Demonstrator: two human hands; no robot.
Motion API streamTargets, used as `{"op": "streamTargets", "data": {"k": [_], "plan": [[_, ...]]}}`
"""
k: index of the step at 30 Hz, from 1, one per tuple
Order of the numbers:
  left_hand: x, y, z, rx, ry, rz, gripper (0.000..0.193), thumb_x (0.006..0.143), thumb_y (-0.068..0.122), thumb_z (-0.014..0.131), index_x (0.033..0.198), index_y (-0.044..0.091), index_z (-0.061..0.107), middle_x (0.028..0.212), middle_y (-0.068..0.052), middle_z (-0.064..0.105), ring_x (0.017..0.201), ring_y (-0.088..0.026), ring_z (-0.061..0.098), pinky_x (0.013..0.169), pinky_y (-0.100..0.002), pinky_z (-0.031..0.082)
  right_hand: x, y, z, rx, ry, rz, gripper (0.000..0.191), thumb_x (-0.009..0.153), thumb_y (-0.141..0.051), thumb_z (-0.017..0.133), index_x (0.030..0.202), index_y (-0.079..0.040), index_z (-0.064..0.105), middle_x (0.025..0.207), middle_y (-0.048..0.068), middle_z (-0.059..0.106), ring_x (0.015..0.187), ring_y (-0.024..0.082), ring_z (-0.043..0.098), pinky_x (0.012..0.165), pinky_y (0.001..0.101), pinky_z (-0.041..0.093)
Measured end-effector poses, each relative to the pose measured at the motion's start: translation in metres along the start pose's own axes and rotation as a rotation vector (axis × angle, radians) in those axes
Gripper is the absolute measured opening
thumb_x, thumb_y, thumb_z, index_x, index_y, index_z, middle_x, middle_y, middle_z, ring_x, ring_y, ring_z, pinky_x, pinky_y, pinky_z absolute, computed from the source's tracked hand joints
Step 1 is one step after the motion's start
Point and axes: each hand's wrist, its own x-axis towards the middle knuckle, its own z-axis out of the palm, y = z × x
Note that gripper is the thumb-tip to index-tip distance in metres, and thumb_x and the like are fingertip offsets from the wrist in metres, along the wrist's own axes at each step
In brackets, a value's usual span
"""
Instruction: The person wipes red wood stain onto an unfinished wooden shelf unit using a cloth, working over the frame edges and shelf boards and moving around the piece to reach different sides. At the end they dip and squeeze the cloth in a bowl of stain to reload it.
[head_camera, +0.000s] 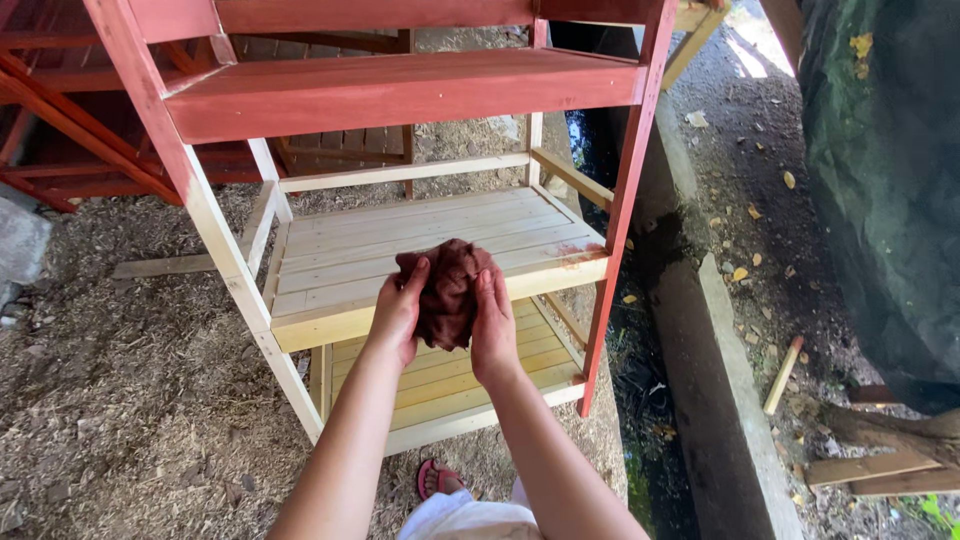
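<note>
I hold a bunched rag (447, 290) between both hands in front of me. The rag is dark reddish brown, heavily crumpled into a lumpy wad, and its colour matches the red-brown stain on the rack beyond it.

My left hand (397, 312) presses against the rag's left side, fingers together and curved upward, thumb toward the cloth. My right hand (494, 322) presses against the rag's right side, fingers extended upward and flat on the fabric. Both hands are closed in on the cloth; neither is spread.

Directly behind the rag stands a wooden shelf rack (420, 250). The middle shelf (350, 255), level with my fingertips, is bare pale slats, with one red smear at its front right corner, to the right of my right hand. The upper shelf (400, 90), above my hands, is stained red-brown. The right post (625, 190) is stained down its length; the left post (215, 230) is stained only in its upper part. The bottom shelf (450, 375), below my hands, is yellowish bare wood.

Below my forearms, a red sandal (437, 478) rests on ground covered in wood shavings (130, 370). Well to the right of my right hand lie a concrete curb (725, 400), a loose wooden stick (783, 375) and a dark green tarp (885, 170). No packages, labels or signs are visible.
</note>
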Motion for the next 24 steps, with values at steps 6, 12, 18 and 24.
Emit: {"op": "streamTargets", "data": {"k": [6, 12, 18, 24], "plan": [[0.003, 0.004, 0.005, -0.05, 0.058, 0.221, 0.042, 0.091, 0.039, 0.075, 0.106, 0.006, 0.054, 0.098, -0.003, 0.06, 0.088, -0.013, 0.058, 0.079, -0.037, 0.054, -0.015, -0.008, -0.007, -0.007, 0.057, 0.143, 0.055, 0.101, -0.036, 0.054, 0.148, -0.011, 0.044, 0.144, 0.007, 0.056, 0.129, 0.021, 0.057, 0.093, 0.0424, 0.055], [-0.002, 0.013, 0.008, -0.07, -0.091, 0.322, 0.032, 0.095, 0.035, 0.071, 0.105, 0.009, 0.055, 0.1, 0.0, 0.062, 0.093, -0.009, 0.057, 0.089, -0.026, 0.05, -0.019, -0.028, -0.003, -0.095, 0.063, 0.099, 0.045, 0.096, -0.03, 0.066, 0.133, -0.008, 0.055, 0.12, 0.01, 0.07, 0.106, 0.025, 0.071, 0.078, 0.0433, 0.063], [0.011, 0.024, 0.007, 0.0, 0.004, 0.327, 0.028, 0.098, 0.033, 0.071, 0.097, 0.009, 0.056, 0.084, 0.004, 0.055, 0.074, -0.006, 0.042, 0.066, -0.024, 0.038, 0.002, -0.03, -0.033, 0.132, 0.203, 0.202, 0.031, 0.095, -0.028, 0.058, 0.12, -0.009, 0.061, 0.107, 0.007, 0.074, 0.092, 0.021, 0.075, 0.071, 0.0376, 0.062], [0.016, 0.04, 0.021, 0.055, -0.002, 0.361, 0.028, 0.099, 0.031, 0.071, 0.095, 0.008, 0.055, 0.079, 0.004, 0.051, 0.067, -0.007, 0.038, 0.059, -0.026, 0.034, 0.009, -0.045, -0.056, -0.094, 0.035, 0.086, 0.03, 0.099, -0.016, 0.064, 0.126, -0.004, 0.064, 0.1, 0.006, 0.067, 0.087, 0.021, 0.066, 0.08, 0.0449, 0.06]]}}
